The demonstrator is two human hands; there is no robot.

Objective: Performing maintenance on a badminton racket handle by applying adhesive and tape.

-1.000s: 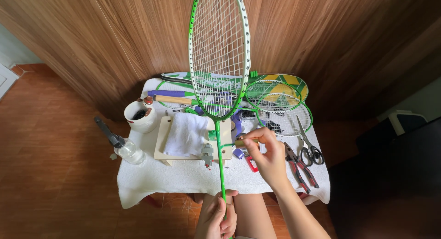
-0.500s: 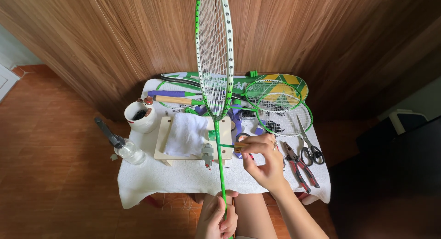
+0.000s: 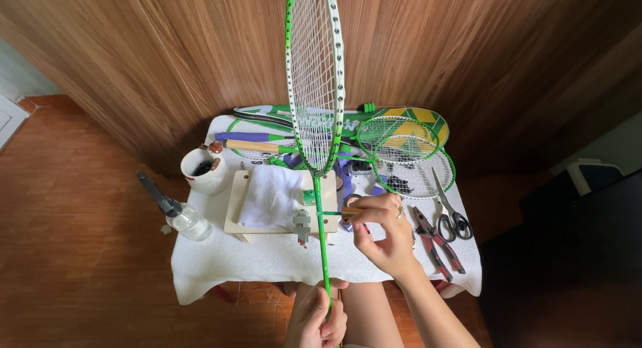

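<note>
Wood panelling fills the wall behind a small table (image 3: 267, 261) draped in white cloth, standing on a reddish wood floor. I count one racket (image 3: 315, 87) held upright in front of me, its green and white strung head turned nearly edge-on and its thin green shaft running straight down toward my lap. My left hand (image 3: 319, 318) is closed around the bottom of the shaft, fingers wrapped tight at the lower edge of the view. My right hand (image 3: 386, 231) sits just beside the shaft at table height, fingers pinched shut on a small tool (image 3: 342, 213) whose tip meets the shaft; I cannot tell what kind of tool it is.

On the table I count at least three more rackets (image 3: 401, 154) lying overlapped along the back edge, though the pile makes the exact number hard to fix. One wooden board (image 3: 234, 217) lies in the middle with one folded white towel (image 3: 271, 197) on it. One white cup (image 3: 204, 170) stands at the left back corner holding dark bits. One clear spray bottle (image 3: 184, 217) with a black nozzle lies tilted at the left edge. To the right of my right hand I count one pair of red-handled pliers (image 3: 438, 244) and one pair of scissors (image 3: 451, 211), side by side and near each other.
</note>
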